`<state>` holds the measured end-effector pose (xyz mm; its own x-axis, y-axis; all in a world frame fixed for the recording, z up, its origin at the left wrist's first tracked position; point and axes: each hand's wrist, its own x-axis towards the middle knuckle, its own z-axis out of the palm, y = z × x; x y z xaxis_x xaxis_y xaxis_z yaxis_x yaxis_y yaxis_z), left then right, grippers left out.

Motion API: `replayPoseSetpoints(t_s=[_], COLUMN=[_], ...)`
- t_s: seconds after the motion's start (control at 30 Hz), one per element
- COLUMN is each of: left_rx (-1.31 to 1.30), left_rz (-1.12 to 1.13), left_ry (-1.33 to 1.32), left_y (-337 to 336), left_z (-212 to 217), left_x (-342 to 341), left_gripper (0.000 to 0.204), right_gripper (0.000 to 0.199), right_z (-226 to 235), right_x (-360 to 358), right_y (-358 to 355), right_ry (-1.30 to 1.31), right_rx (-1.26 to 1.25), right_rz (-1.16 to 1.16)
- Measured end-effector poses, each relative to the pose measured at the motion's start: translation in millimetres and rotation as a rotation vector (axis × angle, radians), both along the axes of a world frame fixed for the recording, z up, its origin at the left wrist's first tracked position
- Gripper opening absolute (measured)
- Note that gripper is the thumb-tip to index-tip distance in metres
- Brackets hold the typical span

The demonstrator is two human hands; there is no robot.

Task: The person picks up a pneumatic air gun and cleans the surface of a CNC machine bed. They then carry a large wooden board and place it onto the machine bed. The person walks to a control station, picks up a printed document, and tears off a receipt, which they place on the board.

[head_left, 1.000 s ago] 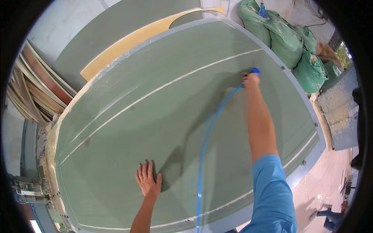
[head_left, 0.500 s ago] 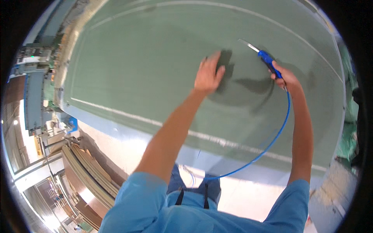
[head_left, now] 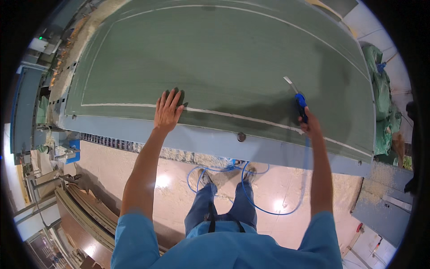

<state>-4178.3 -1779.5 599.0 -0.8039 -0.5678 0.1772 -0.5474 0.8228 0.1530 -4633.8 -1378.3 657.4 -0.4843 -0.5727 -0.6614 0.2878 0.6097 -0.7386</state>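
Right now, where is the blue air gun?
In the head view, the blue air gun is in the right hand, over the right part of the green surface.

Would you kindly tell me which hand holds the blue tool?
The right hand, gripping the blue tool; the left hand is empty, spread over the green panel.

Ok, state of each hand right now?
Left hand: open, holding nothing, palm down at the green tabletop.
Right hand: closed around the blue air blow gun.
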Motion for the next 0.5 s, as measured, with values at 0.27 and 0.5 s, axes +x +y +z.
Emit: replayPoseSetpoints(t_s=[0.27, 0.5], left_rx=[0.115, 0.197], left_rz=[0.061, 0.084], left_ry=[-0.082, -0.084], left_y=[-55.1, -171.5], left_z=[6.6, 22.0], left_x=[35.1, -13.6], left_gripper=[0.060, 0.064], right_gripper=[0.047, 0.059], right_z=[-45.5, -110.9], right_x=[90.9, -80.3], right_y=[-183.2, -305.7], right_ry=[-0.086, -0.328], right_rx=[-0.056, -0.578], right_rz=[0.422, -1.334])
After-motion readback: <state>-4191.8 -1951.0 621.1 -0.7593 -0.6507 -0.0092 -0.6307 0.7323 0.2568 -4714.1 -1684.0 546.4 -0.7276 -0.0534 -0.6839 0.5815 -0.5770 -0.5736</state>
